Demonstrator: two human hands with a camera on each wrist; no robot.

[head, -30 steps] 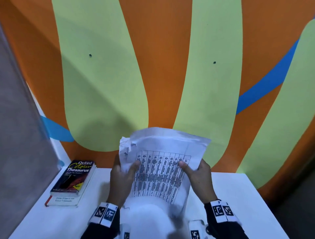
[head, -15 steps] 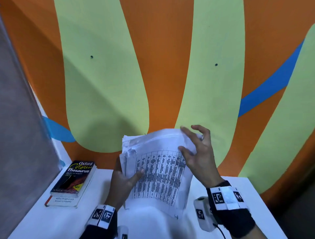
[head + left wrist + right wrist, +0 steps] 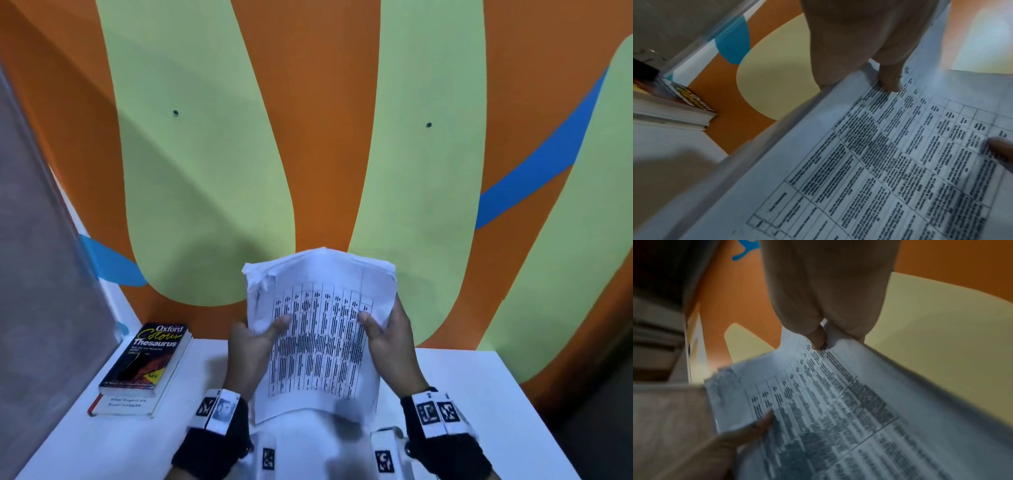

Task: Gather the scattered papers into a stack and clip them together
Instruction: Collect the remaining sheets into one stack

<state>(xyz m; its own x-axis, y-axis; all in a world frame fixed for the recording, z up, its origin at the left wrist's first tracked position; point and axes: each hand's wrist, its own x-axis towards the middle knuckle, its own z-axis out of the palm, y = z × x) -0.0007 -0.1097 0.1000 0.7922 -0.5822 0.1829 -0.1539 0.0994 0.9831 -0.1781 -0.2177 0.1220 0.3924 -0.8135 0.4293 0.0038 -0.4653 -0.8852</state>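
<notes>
A thesaurus [image 3: 144, 359] lay atop another book at the left edge of the white table [image 3: 513, 404]. Beside it, the left hand [image 3: 250, 353] pinched the left edge of the stack of papers [image 3: 322, 339], thumb on the printed table, fingers behind. The stack stood upright above the table, its top left corner crumpled. The right hand [image 3: 390, 346] pinched the right edge likewise. The stack's lower edge was blurred, perhaps touching the table.

A stack of papers [image 3: 318, 329], its top sheet a printed table, stands upright at 6 o'clock, top edge ragged.
</notes>
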